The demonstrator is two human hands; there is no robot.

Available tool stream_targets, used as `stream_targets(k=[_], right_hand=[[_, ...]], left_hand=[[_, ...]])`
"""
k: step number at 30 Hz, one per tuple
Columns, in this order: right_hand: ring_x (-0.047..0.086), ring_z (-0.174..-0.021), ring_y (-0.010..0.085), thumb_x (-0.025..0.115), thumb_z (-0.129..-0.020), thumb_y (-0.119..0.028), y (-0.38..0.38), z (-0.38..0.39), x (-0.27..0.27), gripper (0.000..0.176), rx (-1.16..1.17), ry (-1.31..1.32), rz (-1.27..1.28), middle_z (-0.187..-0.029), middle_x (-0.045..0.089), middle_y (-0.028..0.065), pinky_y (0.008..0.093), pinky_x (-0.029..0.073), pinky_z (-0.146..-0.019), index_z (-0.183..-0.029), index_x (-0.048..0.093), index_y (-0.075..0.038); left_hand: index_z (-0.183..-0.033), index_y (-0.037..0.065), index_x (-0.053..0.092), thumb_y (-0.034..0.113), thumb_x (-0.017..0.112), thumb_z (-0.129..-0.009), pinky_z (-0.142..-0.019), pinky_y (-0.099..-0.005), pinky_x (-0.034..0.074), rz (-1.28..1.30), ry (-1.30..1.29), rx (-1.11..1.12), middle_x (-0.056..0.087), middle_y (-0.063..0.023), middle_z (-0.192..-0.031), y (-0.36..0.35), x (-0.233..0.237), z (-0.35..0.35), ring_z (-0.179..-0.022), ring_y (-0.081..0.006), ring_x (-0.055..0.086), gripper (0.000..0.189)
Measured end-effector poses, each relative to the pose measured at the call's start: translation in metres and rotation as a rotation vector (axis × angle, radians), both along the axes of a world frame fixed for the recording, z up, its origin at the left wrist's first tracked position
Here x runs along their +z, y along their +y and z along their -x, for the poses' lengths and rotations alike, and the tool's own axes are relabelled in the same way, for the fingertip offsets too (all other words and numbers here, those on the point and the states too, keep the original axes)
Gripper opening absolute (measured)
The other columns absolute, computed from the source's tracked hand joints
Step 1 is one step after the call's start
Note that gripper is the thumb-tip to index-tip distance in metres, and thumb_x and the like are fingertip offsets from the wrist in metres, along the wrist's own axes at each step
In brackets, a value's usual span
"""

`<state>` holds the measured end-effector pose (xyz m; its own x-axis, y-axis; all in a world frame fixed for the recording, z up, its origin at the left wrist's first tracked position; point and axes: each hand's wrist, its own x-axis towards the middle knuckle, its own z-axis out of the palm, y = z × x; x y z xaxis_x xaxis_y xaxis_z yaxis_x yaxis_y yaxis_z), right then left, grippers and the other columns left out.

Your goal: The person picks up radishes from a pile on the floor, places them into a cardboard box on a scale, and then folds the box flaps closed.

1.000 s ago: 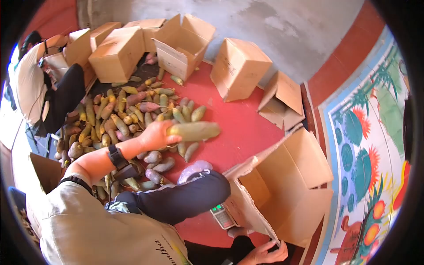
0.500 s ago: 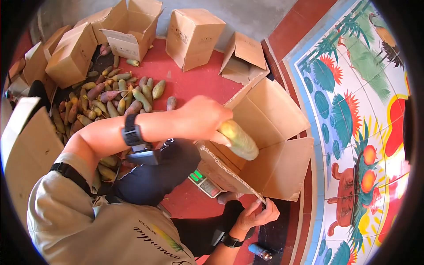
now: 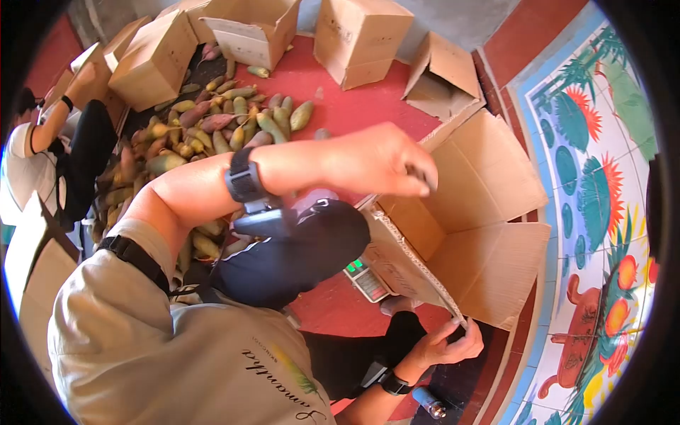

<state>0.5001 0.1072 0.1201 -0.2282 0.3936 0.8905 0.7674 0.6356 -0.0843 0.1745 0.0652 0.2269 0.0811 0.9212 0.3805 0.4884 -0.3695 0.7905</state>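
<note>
My left hand [image 3: 397,164] hovers over the near side of an open cardboard box [image 3: 489,177], its fingers loosely curled and holding nothing that I can see. Pinched in my right hand [image 3: 450,343] is the lower corner of the box's near flap [image 3: 418,269]. Most of the box's inside is hidden by this flap and my left hand. Under the box's near edge sits a scale [image 3: 368,280] with a lit green display. Beyond my left forearm lies a heap of long green and reddish vegetables [image 3: 219,124], perhaps radishes.
Several cardboard boxes stand along the back, among them a tall one [image 3: 361,42] and one on its side [image 3: 443,78]. Another person's arm [image 3: 53,127] shows at far left. A painted tile wall [image 3: 588,212] runs along the right. A small bottle [image 3: 428,402] lies near my right wrist.
The long green vegetable has left my left hand and is out of sight. The view has shifted, so the scene sits further right. My right hand stays on the flap.
</note>
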Motion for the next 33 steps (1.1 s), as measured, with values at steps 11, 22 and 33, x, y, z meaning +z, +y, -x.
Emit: stream_targets(k=[11, 22, 33], right_hand=[[0.051, -0.083, 0.0281, 0.060, -0.084, -0.010, 0.002, -0.001, -0.006, 0.015, 0.029, -0.016, 0.056, -0.087, 0.057, 0.0118, 0.0393, 0.040, -0.075, -0.094, 0.058, 0.001], [0.051, -0.082, 0.0284, 0.057, -0.086, -0.012, 0.002, -0.001, -0.006, 0.017, -0.052, -0.047, 0.023, -0.088, 0.056, 0.0126, 0.0398, 0.040, -0.076, -0.096, 0.055, 0.002], [0.050, -0.084, 0.0282, 0.055, -0.087, -0.009, 0.006, 0.005, -0.008, 0.018, -0.097, -0.044, 0.034, -0.093, 0.054, 0.0139, 0.0388, 0.041, -0.075, -0.101, 0.054, 0.003]], left_hand=[[-0.095, 0.002, 0.063, 0.020, 0.058, -0.083, -0.068, -0.0330, 0.049, 0.471, 0.474, 0.609, 0.065, -0.0146, -0.082, -0.135, -0.147, 0.141, -0.077, -0.0214, 0.063, 0.021], [-0.108, 0.011, 0.060, 0.016, 0.059, -0.075, -0.087, -0.0405, 0.045, 1.405, 0.857, 0.740, 0.058, -0.0105, -0.111, -0.325, -0.311, 0.155, -0.107, -0.0282, 0.056, 0.033], [-0.099, 0.013, 0.069, 0.041, 0.071, -0.069, -0.080, -0.0342, 0.049, 1.710, 1.006, 0.247, 0.067, -0.0054, -0.101, -0.306, -0.336, 0.148, -0.098, -0.0200, 0.063, 0.041]])
